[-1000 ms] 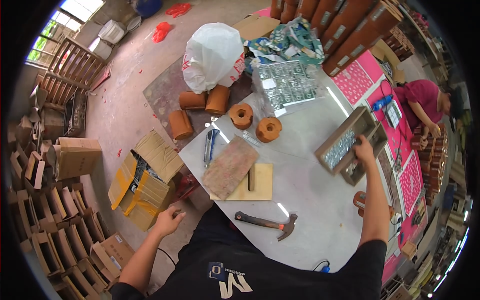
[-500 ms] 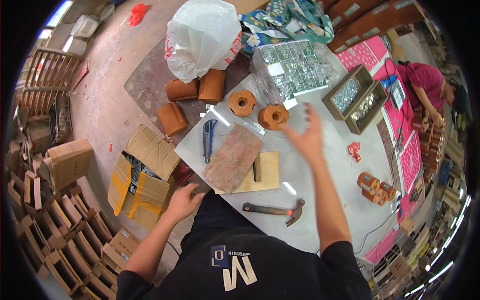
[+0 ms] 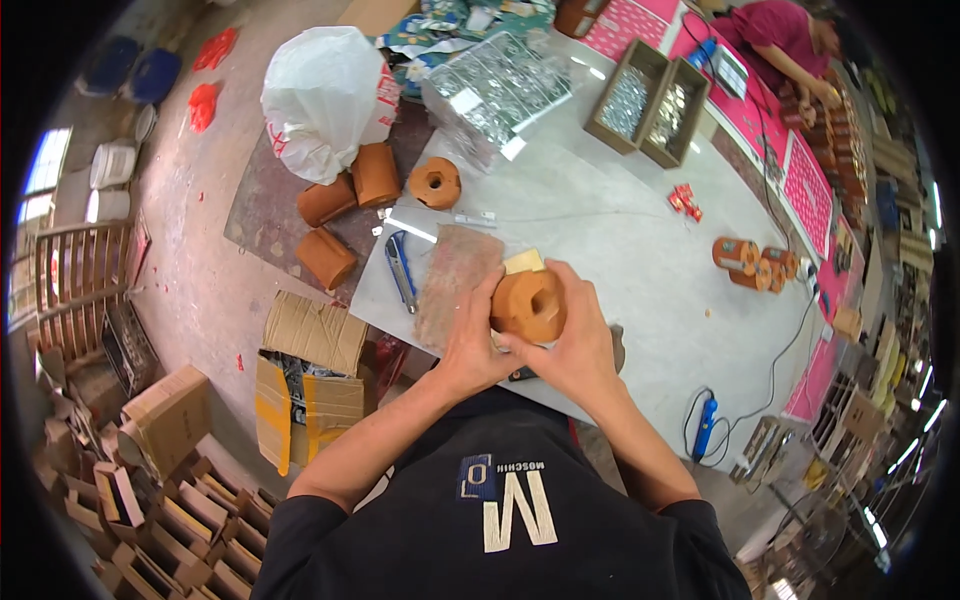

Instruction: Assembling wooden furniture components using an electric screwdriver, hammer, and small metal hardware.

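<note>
The tape roll [image 3: 528,305] sits between both hands over the board [image 3: 455,280]; knife [image 3: 402,270] left.

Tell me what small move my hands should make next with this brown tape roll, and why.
Probably lower the brown tape roll onto the bare grey tabletop just ahead. Both the left hand and the right hand grip it above the worn board and pale wooden block, so neither is free for the blue utility knife.
</note>
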The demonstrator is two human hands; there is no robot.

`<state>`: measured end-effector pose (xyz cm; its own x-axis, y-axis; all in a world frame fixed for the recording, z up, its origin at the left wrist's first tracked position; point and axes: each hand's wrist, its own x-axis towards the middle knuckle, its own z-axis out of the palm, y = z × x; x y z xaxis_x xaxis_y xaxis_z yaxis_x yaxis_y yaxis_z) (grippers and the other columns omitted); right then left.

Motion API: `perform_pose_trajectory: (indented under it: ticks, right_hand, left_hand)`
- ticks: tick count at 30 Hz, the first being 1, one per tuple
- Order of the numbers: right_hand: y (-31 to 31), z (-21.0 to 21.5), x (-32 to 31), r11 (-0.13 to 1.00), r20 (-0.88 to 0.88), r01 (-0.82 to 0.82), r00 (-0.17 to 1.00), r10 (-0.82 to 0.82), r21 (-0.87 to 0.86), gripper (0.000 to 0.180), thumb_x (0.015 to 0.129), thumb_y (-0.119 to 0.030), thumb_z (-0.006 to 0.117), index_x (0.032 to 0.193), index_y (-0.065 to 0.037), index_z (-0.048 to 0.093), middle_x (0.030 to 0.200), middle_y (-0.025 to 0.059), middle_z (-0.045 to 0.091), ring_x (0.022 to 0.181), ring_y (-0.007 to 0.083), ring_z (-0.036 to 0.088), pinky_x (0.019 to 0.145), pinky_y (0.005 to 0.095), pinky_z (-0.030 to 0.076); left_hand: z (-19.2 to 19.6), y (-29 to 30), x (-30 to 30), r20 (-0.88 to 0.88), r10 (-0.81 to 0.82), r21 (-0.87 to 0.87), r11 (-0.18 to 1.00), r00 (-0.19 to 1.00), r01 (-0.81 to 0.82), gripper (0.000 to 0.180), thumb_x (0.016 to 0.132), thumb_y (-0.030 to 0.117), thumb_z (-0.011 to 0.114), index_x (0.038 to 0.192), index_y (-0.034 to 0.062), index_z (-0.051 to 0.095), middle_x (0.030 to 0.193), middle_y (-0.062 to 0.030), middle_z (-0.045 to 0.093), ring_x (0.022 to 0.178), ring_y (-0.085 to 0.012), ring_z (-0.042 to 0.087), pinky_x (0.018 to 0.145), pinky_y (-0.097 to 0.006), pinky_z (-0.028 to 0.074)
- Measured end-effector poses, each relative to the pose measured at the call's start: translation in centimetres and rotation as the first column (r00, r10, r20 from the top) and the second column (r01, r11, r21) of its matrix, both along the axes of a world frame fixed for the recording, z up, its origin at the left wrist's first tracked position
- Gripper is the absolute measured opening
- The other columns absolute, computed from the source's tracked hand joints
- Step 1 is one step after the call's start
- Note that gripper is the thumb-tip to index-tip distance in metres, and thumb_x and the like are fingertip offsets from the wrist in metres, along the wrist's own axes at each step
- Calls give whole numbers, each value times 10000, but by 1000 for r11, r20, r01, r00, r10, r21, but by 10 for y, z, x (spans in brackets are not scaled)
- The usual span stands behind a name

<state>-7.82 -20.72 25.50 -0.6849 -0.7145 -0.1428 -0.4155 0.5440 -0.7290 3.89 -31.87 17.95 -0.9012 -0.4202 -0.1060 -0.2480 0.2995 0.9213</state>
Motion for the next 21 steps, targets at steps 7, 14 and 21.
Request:
perform_pose_trajectory:
  ticks: [7, 14, 21]
  right_hand:
    - [74, 26, 6, 991, 395, -16, 916, 66, -130, 754, 779, -137, 773, 1424, -55, 392, 874, 49, 549, 795, 119, 557, 761, 276, 497]
    - [38, -111, -27, 994, 303, 2, 952, 32, -111, 363, 866, -114, 656, 1221, -110, 584, 777, 75, 602, 676, 164, 614, 673, 293, 496]
    - [-85, -206, -54, 986, -285, -162, 944, 167, 40, 420, 787, -173, 721, 1191, -157, 604, 1074, 129, 573, 1028, 331, 552, 828, 413, 481]
  left_hand:
    - [49, 21, 14, 128, -159, 759, 651, 979, 6, 782, 729, 230, 823, 1355, 15, 406, 1267, -103, 536, 1161, -191, 541, 990, -345, 442]
    - [65, 49, 64, 163, 159, 926, 315, 974, -206, 770, 777, 377, 721, 1373, 7, 403, 1189, -163, 599, 1085, -272, 617, 925, -411, 515]
    - [73, 27, 138, 245, 314, 958, 66, 917, -279, 740, 821, 378, 706, 1397, 67, 360, 1173, -146, 561, 1061, -277, 616, 894, -473, 535]
